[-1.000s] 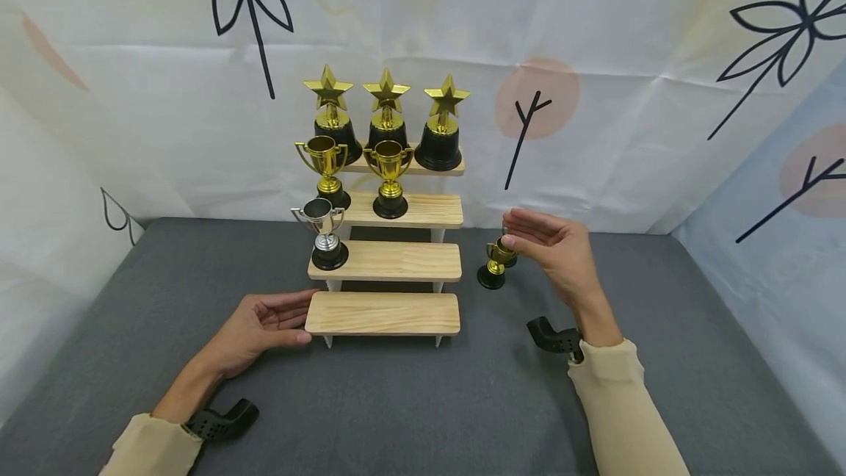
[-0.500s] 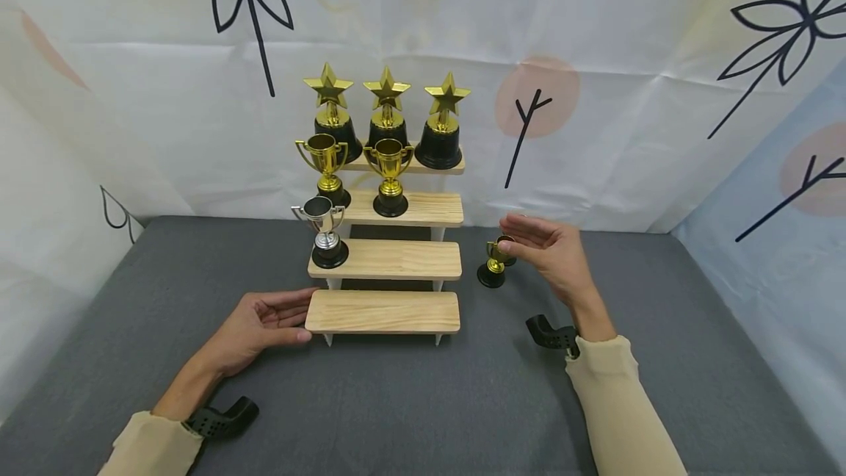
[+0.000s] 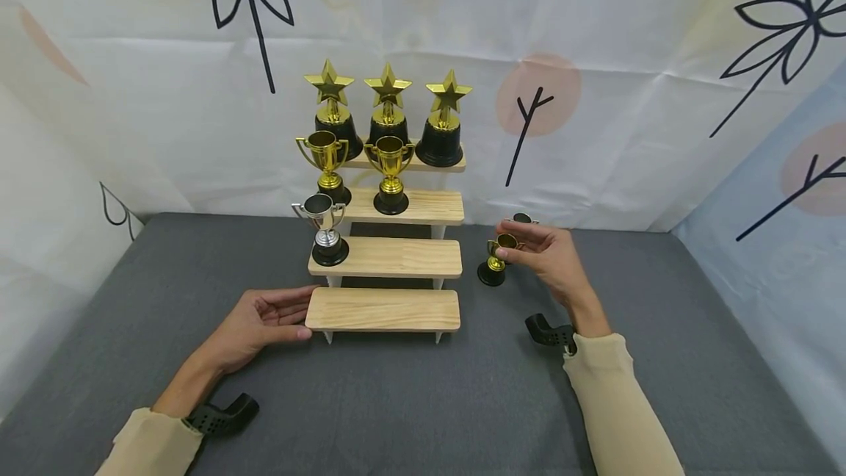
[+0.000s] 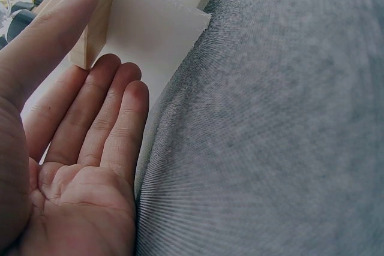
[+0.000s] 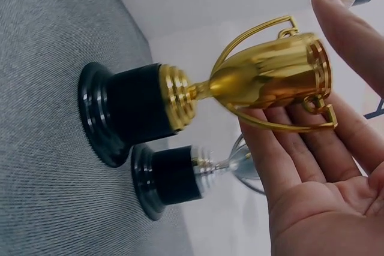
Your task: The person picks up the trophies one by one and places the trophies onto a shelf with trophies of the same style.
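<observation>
On the table right of the stand, a small gold trophy cup (image 3: 492, 271) stands upright on its black base. My right hand (image 3: 545, 259) is around its bowl; in the right wrist view the fingers lie relaxed behind the gold cup (image 5: 270, 79), and the thumb (image 5: 348, 31) is apart from it. A silver trophy cup (image 5: 174, 175) stands behind, partly hidden by that hand. At the left end of the stepped wooden stand (image 3: 383, 311), my left hand (image 3: 258, 325) has its fingers extended, fingertips at the bottom step's side.
Three gold star trophies (image 3: 387, 105) fill the top step. Two gold cups (image 3: 391, 167) occupy the step below, and a silver cup (image 3: 327, 233) stands at the left of the third. A patterned white cloth (image 3: 628, 94) hangs behind the grey table (image 3: 396, 410).
My right hand has moved a little left and toward me, closer around the gold cup. The silver cup's rim now shows above it. The left hand holds its place.
</observation>
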A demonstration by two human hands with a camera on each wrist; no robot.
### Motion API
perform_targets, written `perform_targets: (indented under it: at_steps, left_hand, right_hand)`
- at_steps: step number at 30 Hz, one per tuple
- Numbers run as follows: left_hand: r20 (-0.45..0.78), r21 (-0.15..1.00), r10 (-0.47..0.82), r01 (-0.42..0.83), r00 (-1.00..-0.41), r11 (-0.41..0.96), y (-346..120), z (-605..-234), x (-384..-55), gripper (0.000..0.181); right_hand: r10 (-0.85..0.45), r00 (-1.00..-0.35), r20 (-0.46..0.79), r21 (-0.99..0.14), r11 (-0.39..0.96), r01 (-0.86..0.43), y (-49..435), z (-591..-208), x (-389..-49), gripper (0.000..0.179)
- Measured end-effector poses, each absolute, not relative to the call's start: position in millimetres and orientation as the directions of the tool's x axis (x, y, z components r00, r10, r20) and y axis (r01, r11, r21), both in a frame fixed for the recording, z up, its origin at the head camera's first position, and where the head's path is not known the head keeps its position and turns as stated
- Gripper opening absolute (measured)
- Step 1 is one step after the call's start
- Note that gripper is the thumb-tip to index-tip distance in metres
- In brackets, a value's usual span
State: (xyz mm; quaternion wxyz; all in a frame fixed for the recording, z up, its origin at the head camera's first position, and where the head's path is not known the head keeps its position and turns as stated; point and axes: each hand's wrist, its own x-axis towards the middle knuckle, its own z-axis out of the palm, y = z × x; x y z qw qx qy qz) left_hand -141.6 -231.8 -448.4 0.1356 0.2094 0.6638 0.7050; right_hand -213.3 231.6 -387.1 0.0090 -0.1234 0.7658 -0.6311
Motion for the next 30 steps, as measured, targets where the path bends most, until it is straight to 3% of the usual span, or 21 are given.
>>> perform_targets:
  at_steps: [30]
  left_hand:
    - [0.113, 0.993, 0.471, 0.081, -0.875, -0.088, -232.5, -448.8, -142.2, 0.069]
  right_hand:
    - [-0.246, -0.963, 0.109, -0.978, 0.145, -0.148, 230.9, -399.1, -217.0, 0.047]
